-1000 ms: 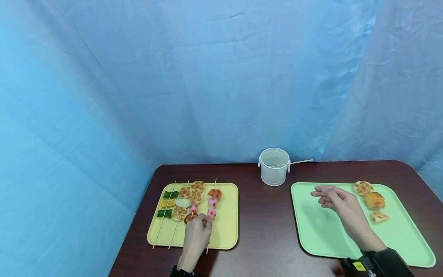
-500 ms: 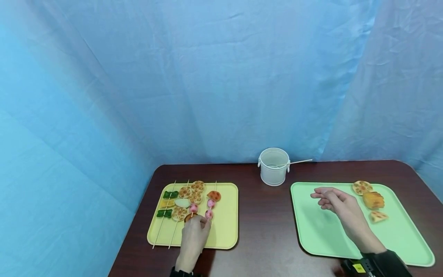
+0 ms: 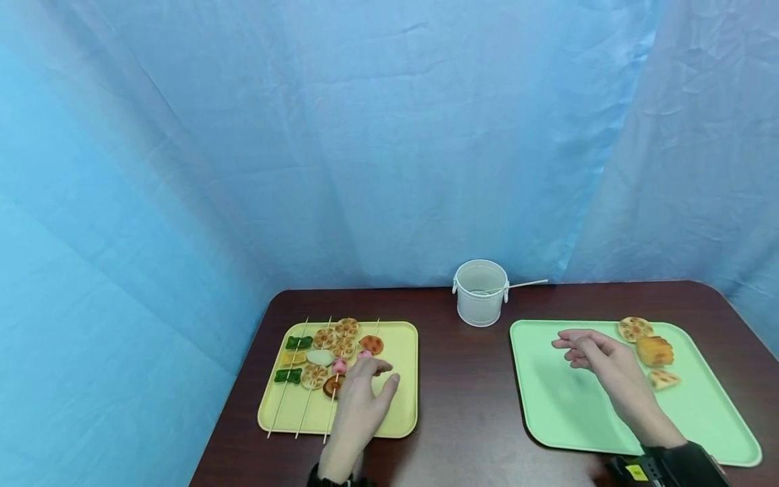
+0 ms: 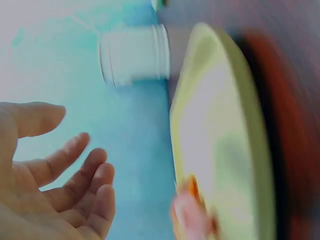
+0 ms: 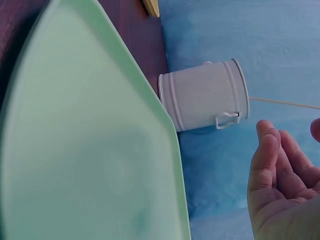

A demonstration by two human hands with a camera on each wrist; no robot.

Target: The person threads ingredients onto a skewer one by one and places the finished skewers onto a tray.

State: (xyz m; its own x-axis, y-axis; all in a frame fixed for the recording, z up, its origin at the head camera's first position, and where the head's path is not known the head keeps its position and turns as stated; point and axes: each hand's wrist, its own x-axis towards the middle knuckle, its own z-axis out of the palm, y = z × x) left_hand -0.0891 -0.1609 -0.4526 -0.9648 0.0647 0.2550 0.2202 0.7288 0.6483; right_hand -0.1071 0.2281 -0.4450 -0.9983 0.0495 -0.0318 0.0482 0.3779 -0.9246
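Note:
My left hand (image 3: 360, 406) hovers above the yellow tray (image 3: 403, 399), thumb spread away from the fingers. In the left wrist view, the palm and fingers (image 4: 70, 192) hold nothing. Beneath the hand lies a skewer with a red-orange piece (image 3: 371, 344) at its far end and a pink piece (image 3: 364, 354) partly covered by the hand. Beside it on the tray are skewers with a brown mushroom-like slice (image 3: 333, 387), browned round slices (image 3: 314, 376) and green pieces (image 3: 288, 375). My right hand (image 3: 608, 368) is held over the green tray (image 3: 548, 419), fingers loosely bent around nothing.
At the back of the table, between the trays, stands a small white bucket (image 3: 479, 304) with a thin stick (image 3: 528, 283) leaning out of it. Along the green tray's right side lie a round slice (image 3: 635, 329), a golden chunk (image 3: 654, 352) and a flat wedge (image 3: 663, 379). A blue curtain (image 3: 389, 149) hangs behind.
The skewer with pink pieces has shifted left toward the others. My left hand has let go of it, and its thumb and fingers have spread. My right hand has barely moved.

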